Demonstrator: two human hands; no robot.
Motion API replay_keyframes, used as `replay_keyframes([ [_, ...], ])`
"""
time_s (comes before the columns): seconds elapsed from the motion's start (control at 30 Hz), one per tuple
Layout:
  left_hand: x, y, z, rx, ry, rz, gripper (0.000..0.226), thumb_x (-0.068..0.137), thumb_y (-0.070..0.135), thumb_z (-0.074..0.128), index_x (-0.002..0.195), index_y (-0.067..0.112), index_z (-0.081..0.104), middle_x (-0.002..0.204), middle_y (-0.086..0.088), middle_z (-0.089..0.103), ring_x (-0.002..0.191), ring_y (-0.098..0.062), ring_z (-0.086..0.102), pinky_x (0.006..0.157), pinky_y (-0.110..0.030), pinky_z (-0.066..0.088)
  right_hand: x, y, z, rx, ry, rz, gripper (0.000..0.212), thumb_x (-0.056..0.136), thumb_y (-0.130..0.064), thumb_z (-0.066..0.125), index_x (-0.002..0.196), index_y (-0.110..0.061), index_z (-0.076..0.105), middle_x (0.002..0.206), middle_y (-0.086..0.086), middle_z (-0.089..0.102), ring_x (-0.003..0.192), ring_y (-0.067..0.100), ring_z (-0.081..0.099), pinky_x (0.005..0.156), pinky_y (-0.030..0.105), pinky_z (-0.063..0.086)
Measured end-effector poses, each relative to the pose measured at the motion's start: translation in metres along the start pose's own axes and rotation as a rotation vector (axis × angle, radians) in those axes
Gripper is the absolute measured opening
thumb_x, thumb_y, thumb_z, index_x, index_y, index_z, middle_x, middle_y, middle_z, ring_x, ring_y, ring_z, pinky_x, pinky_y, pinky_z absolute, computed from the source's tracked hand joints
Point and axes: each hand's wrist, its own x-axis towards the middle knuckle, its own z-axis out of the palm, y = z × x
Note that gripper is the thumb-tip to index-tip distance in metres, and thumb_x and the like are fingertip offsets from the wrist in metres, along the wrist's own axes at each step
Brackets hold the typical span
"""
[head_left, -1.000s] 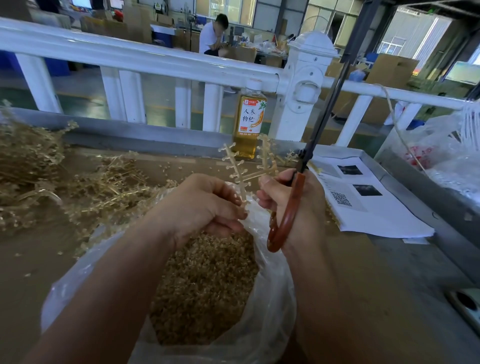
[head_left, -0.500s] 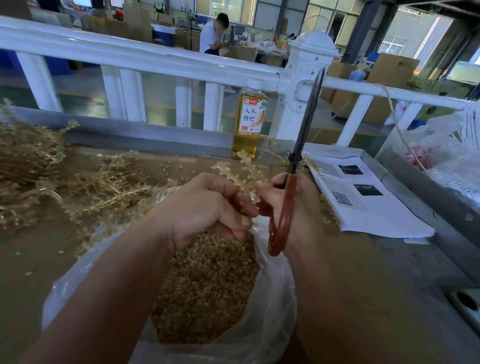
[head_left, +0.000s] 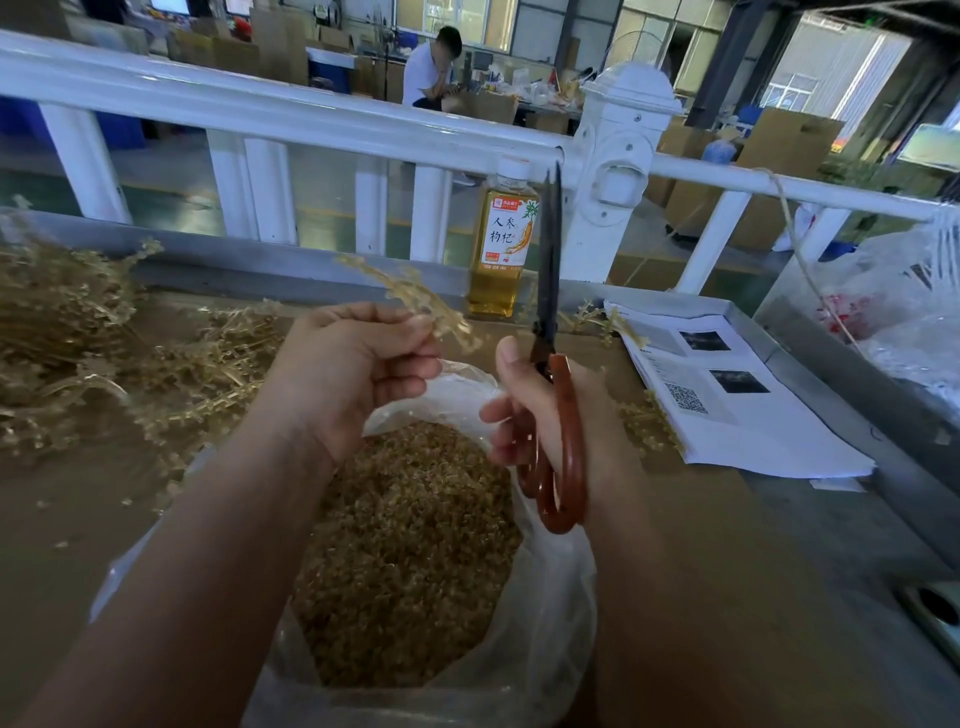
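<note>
My left hand (head_left: 353, 364) pinches a pale golden plastic sprig (head_left: 415, 299) that sticks up and to the left, blurred. My right hand (head_left: 540, 410) grips scissors (head_left: 550, 332) with brown-red handles; their dark blades are closed and point straight up. Both hands hover over a clear plastic bag (head_left: 550, 597) filled with small golden cut pieces (head_left: 410, 545). The two hands are a little apart.
A heap of golden sprigs (head_left: 78, 332) lies on the brown table at the left. A bottle of yellow drink (head_left: 501, 244) stands at the back by a white railing (head_left: 311, 119). Printed sheets (head_left: 727, 405) lie right; plastic bags (head_left: 904, 306) far right. A person sits beyond.
The hands have drawn apart. The sprig has swung from upright to leaning left in my left hand. The scissors have tipped from leaning right to upright.
</note>
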Motion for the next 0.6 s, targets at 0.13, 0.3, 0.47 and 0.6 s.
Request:
replay_keyframes([
  [0.13, 0.005, 0.0, -0.01, -0.053, 0.118, 0.074, 0.016, 0.083, 0.001, 0.058, 0.069, 0.007, 0.058, 0.049, 0.002, 0.063, 0.044, -0.005, 0.059, 0.043, -0.015, 0.047, -0.004, 0.004, -0.001, -0.171, -0.232, 0.045, 0.042, 0.079, -0.064, 0.048, 0.069, -0.024, 0.053, 0.048, -0.006, 0.05, 0.038, 0.008, 0.042, 0.041, 0.023, 0.038],
  [0.3, 0.008, 0.002, -0.014, -0.076, 0.177, 0.141, 0.018, 0.085, 0.002, 0.058, 0.069, 0.01, 0.057, 0.049, 0.004, 0.063, 0.045, -0.003, 0.059, 0.044, -0.014, 0.046, -0.001, 0.009, 0.007, -0.489, -0.383, 0.076, 0.045, 0.062, -0.079, 0.033, 0.067, -0.036, 0.046, 0.055, -0.01, 0.052, 0.038, -0.001, 0.043, 0.043, 0.019, 0.038],
  [0.47, 0.009, 0.001, -0.013, -0.06, 0.212, 0.179, 0.015, 0.086, 0.004, 0.059, 0.072, 0.009, 0.059, 0.049, 0.005, 0.063, 0.045, -0.002, 0.059, 0.044, -0.013, 0.046, -0.002, 0.009, 0.006, -0.494, -0.445, 0.129, 0.044, 0.059, -0.077, 0.035, 0.069, -0.036, 0.043, 0.064, -0.006, 0.049, 0.044, 0.003, 0.041, 0.042, 0.019, 0.037],
  [0.6, 0.009, -0.001, -0.012, -0.018, 0.216, 0.197, 0.012, 0.084, 0.004, 0.061, 0.073, 0.009, 0.06, 0.051, 0.005, 0.065, 0.046, -0.003, 0.06, 0.046, -0.013, 0.047, -0.003, 0.006, 0.006, -0.504, -0.459, 0.151, 0.033, 0.082, -0.066, 0.036, 0.072, -0.035, 0.042, 0.065, -0.004, 0.048, 0.048, 0.008, 0.042, 0.046, 0.022, 0.038],
])
